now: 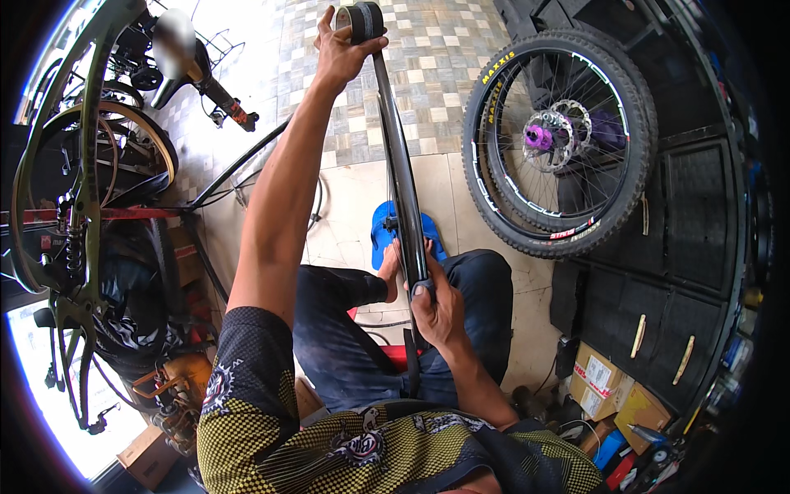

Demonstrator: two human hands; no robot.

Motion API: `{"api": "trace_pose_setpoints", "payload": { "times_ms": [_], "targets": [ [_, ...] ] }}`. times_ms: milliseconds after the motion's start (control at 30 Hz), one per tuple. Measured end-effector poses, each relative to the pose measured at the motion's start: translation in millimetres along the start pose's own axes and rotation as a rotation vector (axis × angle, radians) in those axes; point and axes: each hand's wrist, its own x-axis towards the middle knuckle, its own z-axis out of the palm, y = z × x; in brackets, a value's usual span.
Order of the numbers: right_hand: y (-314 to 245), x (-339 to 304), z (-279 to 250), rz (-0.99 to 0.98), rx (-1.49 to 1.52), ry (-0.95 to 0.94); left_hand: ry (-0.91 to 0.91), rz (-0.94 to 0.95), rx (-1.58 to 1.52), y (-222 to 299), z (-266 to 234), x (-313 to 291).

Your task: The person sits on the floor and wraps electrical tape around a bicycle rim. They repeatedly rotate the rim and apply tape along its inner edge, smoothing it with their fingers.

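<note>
A black bicycle wheel rim (pixel 401 165) stands edge-on between my knees, with a few thin spokes at its side. At its far end, my left hand (pixel 340 56) is closed around a roll of black tape (pixel 364 21). A dark strip runs from the roll down along the rim's outer face; how firmly it lies there I cannot tell. Nearer my lap, my right hand (pixel 443 314) grips the rim, thumb pressed on its face. A small dark grey patch shows at that thumb, its kind unclear. A loose black strip (pixel 412 362) hangs below this hand.
Two knobbly-tyred wheels (pixel 475 156) with purple hubs lean against black cabinets (pixel 683 214) on the right. Cardboard boxes (pixel 594 379) lie below them. A green bicycle frame (pixel 86 189) hangs at the left. Under me is a red seat (pixel 401 356); a blue slipper (pixel 430 235) lies ahead.
</note>
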Motion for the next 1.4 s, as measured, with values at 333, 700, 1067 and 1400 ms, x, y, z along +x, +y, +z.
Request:
{"api": "trace_pose_setpoints", "payload": {
  "times_ms": [333, 700, 1067, 1400],
  "targets": [
    [3, -1, 1, -0.023, -0.029, -0.001, -0.009, -0.014, -0.065, -31, 17, -4],
    [-2, 3, -2, -0.033, -0.008, -0.005, -0.058, -0.075, 0.002, -39, 34, -22],
    [-3, 4, -2, -0.026, 0.01, 0.012, -0.09, -0.134, -0.026, -45, 51, -37],
    [-1, 3, -3, -0.014, -0.006, 0.003, -0.107, -0.163, -0.022, -47, 52, -45]
  ]
}}
